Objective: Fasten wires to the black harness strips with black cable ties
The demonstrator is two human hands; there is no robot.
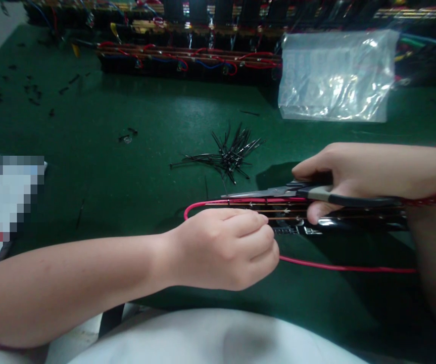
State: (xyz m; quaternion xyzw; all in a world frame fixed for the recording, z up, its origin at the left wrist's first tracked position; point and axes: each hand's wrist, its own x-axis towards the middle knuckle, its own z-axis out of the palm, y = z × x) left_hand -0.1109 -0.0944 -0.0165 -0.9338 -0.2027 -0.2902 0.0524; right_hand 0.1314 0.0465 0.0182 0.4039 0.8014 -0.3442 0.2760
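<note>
My right hand (357, 169) is wrapped round the handles of a pair of scissors (267, 193), whose blades point left along the upper edge of a long black strip (301, 222) with copper lines on it. A red cable (218, 202) runs along that edge, bends round at the left and comes out below my left hand (233, 247). My left hand is closed over the left end of the strip; its fingertips and whatever they grip are hidden. Just beyond the blades lies a pile of black cable ties (235, 154).
A clear plastic bag (339, 76) lies at the back right. Behind stand more black strips with red and blue wires (191, 58). Small black offcuts (32, 91) are scattered at the far left of the green table (145, 202). A pixelated object (9, 207) is at the left edge.
</note>
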